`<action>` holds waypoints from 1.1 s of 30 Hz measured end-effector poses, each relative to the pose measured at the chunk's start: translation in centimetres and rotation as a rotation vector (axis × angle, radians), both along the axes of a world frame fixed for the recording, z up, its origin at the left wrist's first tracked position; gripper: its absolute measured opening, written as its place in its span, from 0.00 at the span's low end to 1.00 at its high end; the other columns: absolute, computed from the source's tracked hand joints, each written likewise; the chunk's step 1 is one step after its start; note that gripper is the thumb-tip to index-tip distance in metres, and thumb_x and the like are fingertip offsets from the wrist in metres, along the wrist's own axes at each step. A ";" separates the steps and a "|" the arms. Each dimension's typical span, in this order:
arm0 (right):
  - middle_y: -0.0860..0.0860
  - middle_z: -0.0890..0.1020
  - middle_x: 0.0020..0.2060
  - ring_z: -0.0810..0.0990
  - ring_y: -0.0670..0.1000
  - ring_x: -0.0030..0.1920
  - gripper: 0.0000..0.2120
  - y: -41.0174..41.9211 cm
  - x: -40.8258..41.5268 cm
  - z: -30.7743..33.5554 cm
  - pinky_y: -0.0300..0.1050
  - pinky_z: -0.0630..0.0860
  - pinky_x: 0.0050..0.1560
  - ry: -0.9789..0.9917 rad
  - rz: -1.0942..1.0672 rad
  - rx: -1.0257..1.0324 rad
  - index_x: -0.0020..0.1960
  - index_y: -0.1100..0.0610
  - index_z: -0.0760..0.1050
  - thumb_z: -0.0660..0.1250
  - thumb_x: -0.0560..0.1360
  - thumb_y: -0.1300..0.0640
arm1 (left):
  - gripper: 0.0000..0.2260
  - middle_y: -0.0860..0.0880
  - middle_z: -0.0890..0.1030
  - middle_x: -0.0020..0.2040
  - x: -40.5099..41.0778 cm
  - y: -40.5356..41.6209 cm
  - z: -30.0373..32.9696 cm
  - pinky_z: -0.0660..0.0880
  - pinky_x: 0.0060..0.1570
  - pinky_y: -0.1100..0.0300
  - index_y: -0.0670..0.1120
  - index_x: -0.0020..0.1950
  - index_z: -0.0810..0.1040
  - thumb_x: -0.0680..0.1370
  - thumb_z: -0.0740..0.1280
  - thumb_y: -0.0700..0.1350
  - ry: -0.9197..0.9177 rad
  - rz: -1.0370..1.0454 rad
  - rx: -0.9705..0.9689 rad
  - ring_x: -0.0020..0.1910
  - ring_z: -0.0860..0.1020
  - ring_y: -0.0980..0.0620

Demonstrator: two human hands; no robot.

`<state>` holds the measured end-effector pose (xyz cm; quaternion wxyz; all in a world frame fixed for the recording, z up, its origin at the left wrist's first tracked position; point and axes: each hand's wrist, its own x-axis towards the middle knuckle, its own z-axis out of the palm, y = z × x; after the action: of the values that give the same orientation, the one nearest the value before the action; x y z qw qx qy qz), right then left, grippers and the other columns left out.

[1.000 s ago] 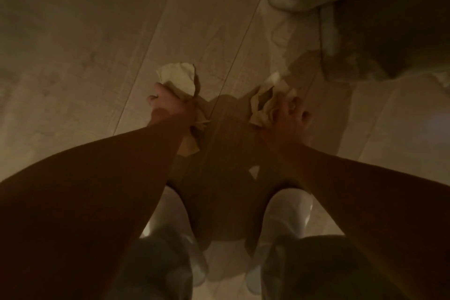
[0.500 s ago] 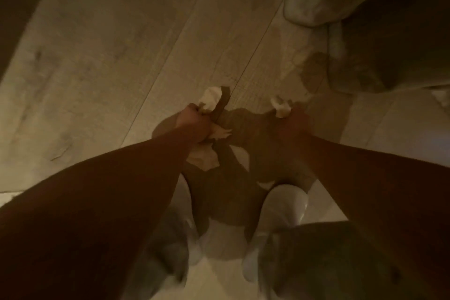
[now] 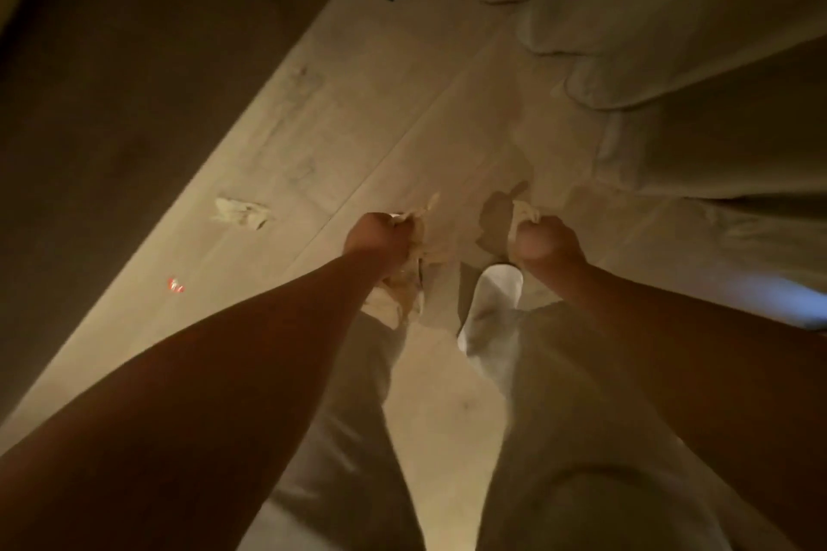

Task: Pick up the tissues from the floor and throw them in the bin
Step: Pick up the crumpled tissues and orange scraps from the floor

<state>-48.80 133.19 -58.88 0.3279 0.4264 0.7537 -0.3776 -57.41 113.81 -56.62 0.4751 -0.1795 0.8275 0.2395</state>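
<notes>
My left hand (image 3: pixel 373 235) is a closed fist around a bunch of crumpled pale tissues (image 3: pixel 402 286) that hang below the fist over my left leg. To its right, my right hand (image 3: pixel 543 239) is clenched on a smaller tissue wad (image 3: pixel 521 213) that pokes out past the knuckles. Both fists are held above the pale wood floor (image 3: pixel 358 139). Another crumpled tissue (image 3: pixel 241 213) lies on the floor to the left of my left hand. No bin is in view.
A dark wall or furniture face (image 3: pixel 134 81) runs along the left. Pale bedding or fabric (image 3: pixel 649 36) drapes down at the upper right. My white slipper (image 3: pixel 492 304) and light trousers are below the hands. A small red speck (image 3: pixel 176 285) lies on the floor.
Both hands have lifted from the floor with their tissues squeezed tighter. The view has risen and swung, bringing the dark left surface and a further tissue on the floor into sight.
</notes>
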 end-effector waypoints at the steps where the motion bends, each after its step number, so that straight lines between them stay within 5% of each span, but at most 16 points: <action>1: 0.65 0.80 0.54 0.79 0.66 0.56 0.18 -0.7 -0.3 2.6 0.54 0.75 0.56 -0.033 0.013 0.020 0.58 0.68 0.76 0.54 0.81 0.56 | 0.16 0.46 0.82 0.36 0.4 -0.9 2.5 0.83 0.42 0.51 0.45 0.43 0.82 0.77 0.65 0.56 0.002 0.026 0.008 0.40 0.83 0.42; 3: 0.60 0.80 0.52 0.79 0.63 0.52 0.22 -1.9 -0.8 6.6 0.52 0.76 0.54 -0.071 0.072 -0.011 0.57 0.62 0.77 0.55 0.80 0.46 | 0.16 0.45 0.81 0.36 0.8 -2.8 6.4 0.83 0.37 0.52 0.45 0.39 0.80 0.77 0.65 0.56 0.012 0.093 0.023 0.35 0.82 0.43; 7: 0.57 0.83 0.43 0.81 0.59 0.46 0.25 -6.5 -1.7 13.0 0.49 0.78 0.46 0.025 0.334 -0.034 0.46 0.59 0.79 0.61 0.74 0.37 | 0.20 0.43 0.80 0.37 2.1 -8.4 12.3 0.74 0.23 0.61 0.37 0.54 0.81 0.79 0.63 0.53 0.040 0.392 0.028 0.28 0.79 0.45; 11: 0.59 0.81 0.49 0.81 0.61 0.53 0.37 -12.3 -3.5 17.0 0.48 0.73 0.47 0.000 0.457 -0.016 0.53 0.59 0.79 0.51 0.73 0.27 | 0.19 0.41 0.81 0.38 4.5 -14.7 15.3 0.75 0.37 0.56 0.37 0.48 0.82 0.77 0.63 0.53 0.109 0.625 0.028 0.36 0.79 0.41; 15: 0.63 0.81 0.58 0.79 0.63 0.58 0.36 -20.4 -5.1 19.2 0.52 0.73 0.55 0.061 0.557 0.022 0.58 0.61 0.78 0.44 0.79 0.34 | 0.16 0.39 0.80 0.40 6.5 -22.1 17.0 0.74 0.40 0.54 0.39 0.43 0.79 0.78 0.62 0.51 0.125 0.747 0.037 0.38 0.79 0.41; 20: 0.65 0.81 0.57 0.79 0.63 0.57 0.25 -32.0 -7.6 18.2 0.47 0.69 0.49 0.154 0.666 -0.023 0.56 0.63 0.78 0.51 0.81 0.45 | 0.16 0.36 0.84 0.52 6.9 -33.8 15.0 0.81 0.54 0.44 0.38 0.57 0.81 0.78 0.61 0.46 0.137 0.841 0.046 0.52 0.83 0.35; 25: 0.64 0.78 0.63 0.77 0.62 0.61 0.22 -43.1 -8.6 15.6 0.47 0.73 0.60 0.139 0.637 -0.058 0.66 0.64 0.72 0.54 0.82 0.50 | 0.10 0.41 0.83 0.48 7.3 -44.7 12.3 0.82 0.50 0.48 0.43 0.55 0.80 0.77 0.62 0.41 0.157 0.836 0.076 0.47 0.82 0.40; 27: 0.61 0.81 0.55 0.81 0.56 0.49 0.19 -47.3 -8.1 14.3 0.40 0.77 0.49 0.113 0.634 -0.053 0.62 0.66 0.74 0.55 0.82 0.54 | 0.08 0.43 0.83 0.44 8.0 -49.4 10.7 0.80 0.42 0.52 0.46 0.53 0.80 0.78 0.62 0.40 0.119 0.842 0.097 0.42 0.81 0.41; 29: 0.53 0.81 0.44 0.75 0.44 0.35 0.16 -50.5 -7.7 12.6 0.29 0.70 0.30 0.084 0.587 -0.051 0.61 0.68 0.73 0.56 0.82 0.57 | 0.07 0.45 0.83 0.43 8.4 -53.6 9.1 0.78 0.39 0.53 0.49 0.49 0.80 0.77 0.65 0.40 0.085 0.838 0.116 0.40 0.81 0.43; 33: 0.58 0.78 0.50 0.74 0.49 0.38 0.14 -54.9 -8.4 8.0 0.39 0.67 0.31 0.068 0.603 -0.014 0.63 0.64 0.70 0.61 0.79 0.61 | 0.09 0.42 0.85 0.46 7.5 -60.5 4.5 0.79 0.38 0.51 0.52 0.41 0.81 0.73 0.67 0.37 0.085 0.799 0.115 0.39 0.83 0.41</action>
<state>-57.19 78.31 -50.85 0.4028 0.1683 0.8542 -0.2825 -49.90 53.34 -52.09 0.3193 -0.4500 0.6969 0.4581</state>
